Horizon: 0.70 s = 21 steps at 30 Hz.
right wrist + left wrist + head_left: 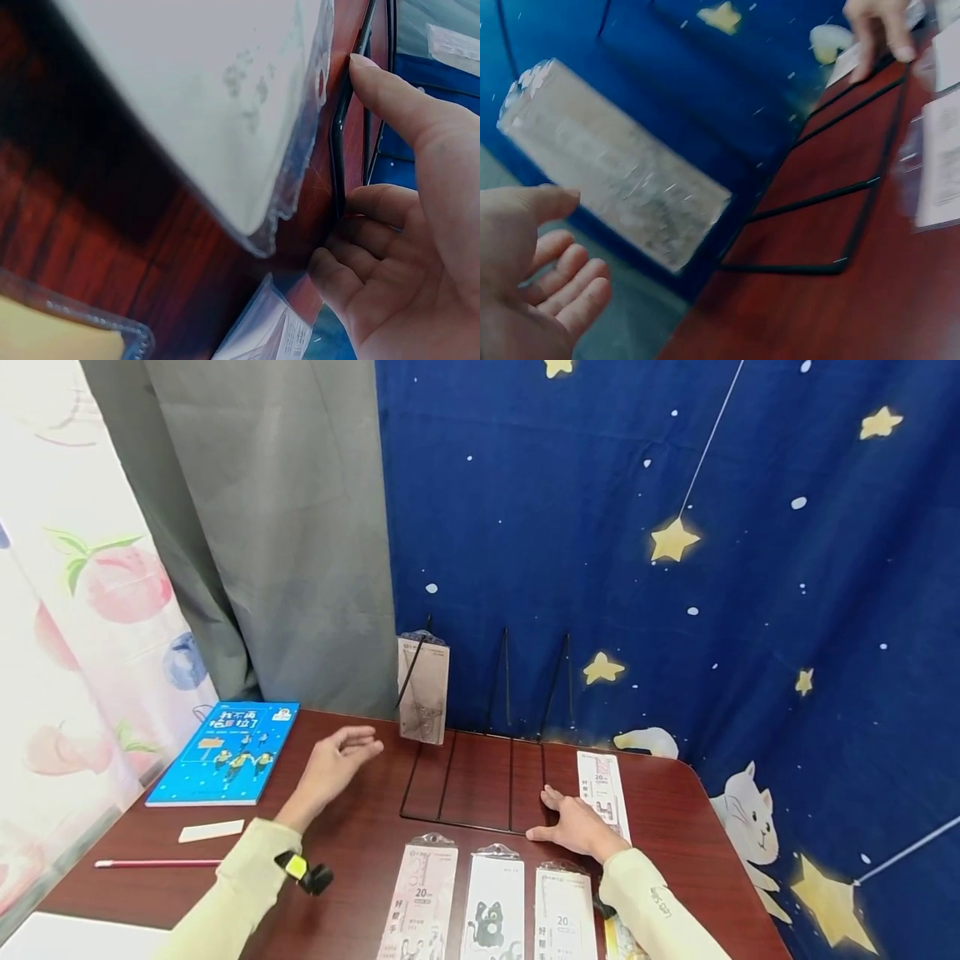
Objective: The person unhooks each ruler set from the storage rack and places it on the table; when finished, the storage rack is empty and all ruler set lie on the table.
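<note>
Packets (491, 902) line the frame's bottom edge. Your right hand (573, 827) lies flat, fingers relaxed, on the rack (472, 781) base; your open left hand (337, 760) hovers left of the upright packet (423, 689), nearer it.

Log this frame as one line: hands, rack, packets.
left hand: open, held above table, near standing packet | right hand: flat on wire rack base edge | flat packets: near table edge

Black wire rack (480, 777) flat-based on the tabletop, thin dividers upright at back, clear-sleeved ruler packet (423, 689) leaning in its leftmost slot
</note>
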Tool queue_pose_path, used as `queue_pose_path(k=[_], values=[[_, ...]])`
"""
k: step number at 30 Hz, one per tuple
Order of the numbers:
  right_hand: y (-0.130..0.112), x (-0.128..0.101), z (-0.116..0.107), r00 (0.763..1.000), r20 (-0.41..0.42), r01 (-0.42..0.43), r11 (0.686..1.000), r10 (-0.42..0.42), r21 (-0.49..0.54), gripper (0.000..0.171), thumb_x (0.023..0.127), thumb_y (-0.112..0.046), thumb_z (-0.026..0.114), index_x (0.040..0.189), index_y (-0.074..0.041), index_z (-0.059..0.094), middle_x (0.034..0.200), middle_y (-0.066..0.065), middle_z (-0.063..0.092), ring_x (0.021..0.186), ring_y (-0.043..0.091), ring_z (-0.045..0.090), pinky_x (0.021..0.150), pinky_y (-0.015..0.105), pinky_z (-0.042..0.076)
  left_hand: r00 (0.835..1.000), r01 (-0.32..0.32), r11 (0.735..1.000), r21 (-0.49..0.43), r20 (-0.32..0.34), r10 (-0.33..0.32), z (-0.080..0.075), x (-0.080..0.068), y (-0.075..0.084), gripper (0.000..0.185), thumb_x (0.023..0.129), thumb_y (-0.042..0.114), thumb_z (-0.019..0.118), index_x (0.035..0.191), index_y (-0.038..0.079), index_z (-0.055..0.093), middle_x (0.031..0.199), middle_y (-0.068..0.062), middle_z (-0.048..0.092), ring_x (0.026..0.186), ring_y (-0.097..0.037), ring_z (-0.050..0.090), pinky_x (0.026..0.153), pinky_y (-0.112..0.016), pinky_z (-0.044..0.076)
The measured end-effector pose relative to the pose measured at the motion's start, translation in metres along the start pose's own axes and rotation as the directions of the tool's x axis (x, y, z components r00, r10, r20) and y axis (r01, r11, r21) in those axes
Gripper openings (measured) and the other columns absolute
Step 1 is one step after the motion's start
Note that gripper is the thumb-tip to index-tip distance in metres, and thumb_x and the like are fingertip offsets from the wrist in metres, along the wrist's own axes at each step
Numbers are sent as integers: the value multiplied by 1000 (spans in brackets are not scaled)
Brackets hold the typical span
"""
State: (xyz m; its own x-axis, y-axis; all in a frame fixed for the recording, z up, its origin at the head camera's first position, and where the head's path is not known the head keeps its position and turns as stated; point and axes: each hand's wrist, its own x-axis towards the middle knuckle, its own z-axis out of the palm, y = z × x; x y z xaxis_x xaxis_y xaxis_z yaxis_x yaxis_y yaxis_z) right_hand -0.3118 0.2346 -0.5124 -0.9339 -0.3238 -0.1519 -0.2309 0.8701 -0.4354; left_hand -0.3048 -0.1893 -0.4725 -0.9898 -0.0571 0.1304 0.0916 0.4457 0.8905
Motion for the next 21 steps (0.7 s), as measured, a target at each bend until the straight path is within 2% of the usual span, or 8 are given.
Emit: queue_pose_path(k=[2, 4, 10, 13, 16, 21], values=[[0, 1, 0, 1000, 3, -2, 1000, 2, 1, 93, 85, -53, 81, 154, -3, 47, 165, 17, 38, 152, 38, 39, 119, 54, 40, 1000, -10, 1000, -21, -30, 9, -8, 21, 2, 60, 99, 45, 69, 144, 8, 58, 138, -18, 67, 129, -34, 65, 107, -52, 51], [0, 1, 0, 1000, 7, -1, 1000, 1, -4, 93, 85, -54, 81, 155, -3, 46, 166, 16, 37, 152, 38, 39, 118, 54, 40, 1000, -10, 999, -44, -26, 9, -13, 37, 3, 65, 98, 48, 69, 148, 8, 55, 143, -19, 63, 134, -35, 62, 111, -53, 48], [0, 3, -2, 1000, 8, 4, 1000, -4, -13, 93, 86, -55, 80, 156, -3, 45, 166, 16, 37, 152, 40, 39, 119, 56, 38, 1000, 17, 989, -150, 8, -16, -16, 74, 3, 65, 98, 49, 69, 150, 14, 55, 147, -14, 61, 138, -33, 57, 118, -53, 42], [0, 3, -2, 1000, 13, 3, 1000, -3, -9, 94, 86, -55, 80, 156, -4, 44, 166, 16, 37, 152, 40, 38, 119, 57, 38, 998, 12, 988, -151, 58, -3, -14, 88, 5, 63, 98, 46, 70, 151, 15, 54, 149, -13, 60, 140, -32, 56, 118, -53, 41], [1, 2, -1, 1000, 12, 4, 1000, -4, -6, 94, 86, -56, 79, 156, -4, 45, 166, 16, 37, 152, 40, 39, 119, 56, 38, 993, -20, 986, -165, 109, 39, -11, 99, 9, 63, 99, 41, 70, 152, 13, 52, 152, -14, 57, 142, -32, 54, 119, -53, 41], [2, 3, -2, 1000, 13, -2, 1000, 2, -10, 94, 85, -55, 80, 156, -4, 45, 166, 15, 37, 152, 39, 39, 119, 55, 39, 989, -58, 977, -206, 121, 85, -1, 110, 21, 57, 102, 31, 68, 151, 9, 52, 152, -20, 55, 144, -35, 52, 118, -52, 41]])
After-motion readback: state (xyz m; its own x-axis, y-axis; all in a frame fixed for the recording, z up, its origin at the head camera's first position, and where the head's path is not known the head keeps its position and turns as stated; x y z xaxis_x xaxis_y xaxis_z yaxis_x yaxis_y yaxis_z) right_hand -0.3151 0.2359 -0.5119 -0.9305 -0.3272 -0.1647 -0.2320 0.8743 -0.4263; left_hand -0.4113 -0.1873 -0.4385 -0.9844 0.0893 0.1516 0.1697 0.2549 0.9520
